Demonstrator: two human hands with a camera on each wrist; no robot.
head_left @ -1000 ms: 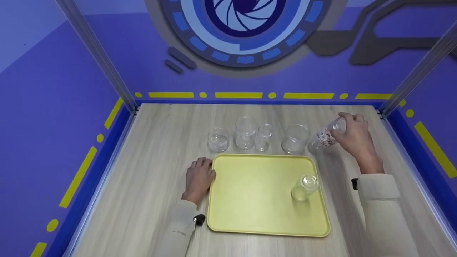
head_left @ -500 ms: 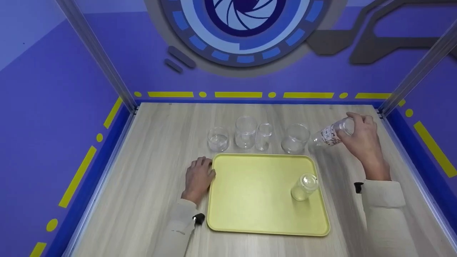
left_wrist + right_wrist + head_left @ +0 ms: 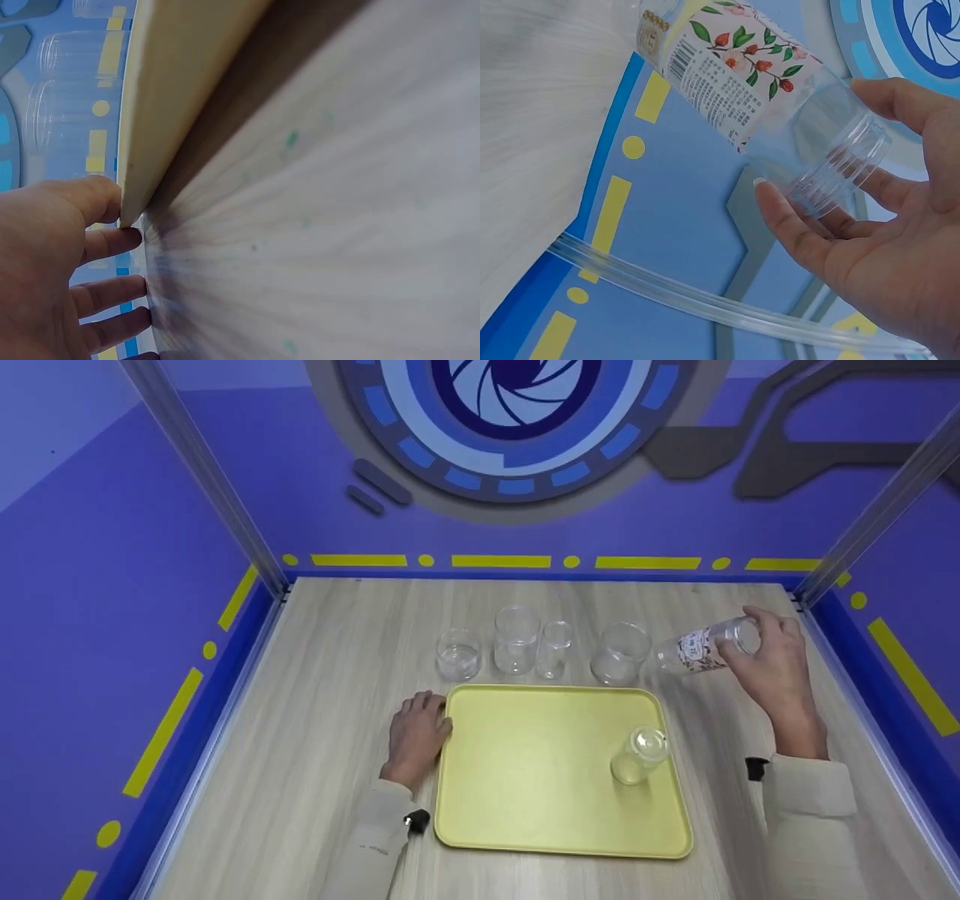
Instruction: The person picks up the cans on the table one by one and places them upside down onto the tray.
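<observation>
In the head view my right hand (image 3: 776, 664) holds a clear bottle (image 3: 701, 649) with a floral label (image 3: 742, 64) and a ridged neck (image 3: 844, 172). Thumb and fingers curl about its neck end; the bottle slants, its other end towards the wooden table. Along the left edge of the yellow tray (image 3: 540, 780) lies my left hand (image 3: 414, 735). Its thumb and index fingertips are right at the tray's rim in the left wrist view, with the remaining fingers spread. A clear glass (image 3: 637, 756) stands on the tray's right side.
Behind the tray, a row of clear glassware runs from a short glass (image 3: 458, 655) through a taller one (image 3: 516, 641) and a narrow one (image 3: 553, 651) to a wide one (image 3: 621, 652). Blue panels (image 3: 510, 536) enclose the wooden table (image 3: 300, 750) at back and sides.
My right hand has moved to the right and slightly nearer with the bottle, which now lies closer to level. The left hand, the tray and the other glassware have stayed in place.
</observation>
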